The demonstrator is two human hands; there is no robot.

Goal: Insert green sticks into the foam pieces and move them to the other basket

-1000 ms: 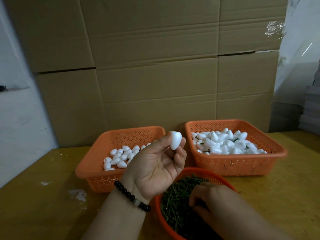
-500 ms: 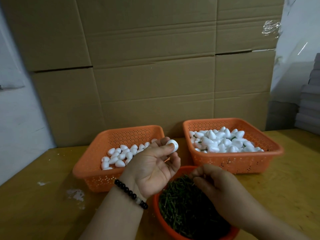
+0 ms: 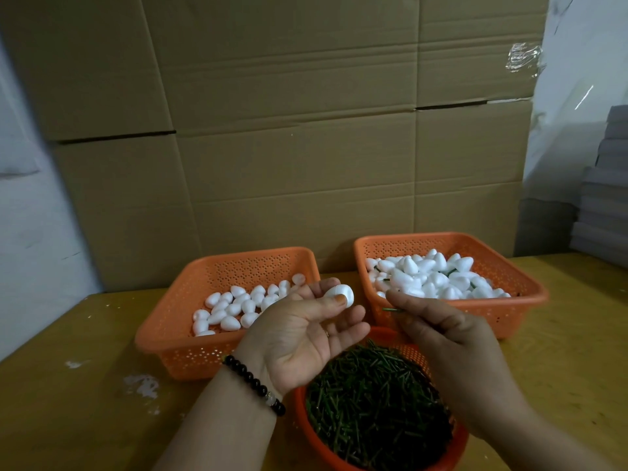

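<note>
Head view: your left hand [image 3: 299,338], palm up, pinches a white egg-shaped foam piece [image 3: 339,294] between thumb and fingertips, above the gap between the two orange perforated plastic baskets [image 3: 170,338]. Your right hand [image 3: 448,348] pinches a thin green stick [image 3: 392,310] just beside it, over the round orange bowl [image 3: 390,334] of sticks.

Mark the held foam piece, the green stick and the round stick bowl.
foam piece [image 3: 341,295]: head view, its white rounded face above the thumb.
green stick [image 3: 390,310]: head view, exposed tip.
round stick bowl [image 3: 385,332]: head view, far orange rim.
</note>
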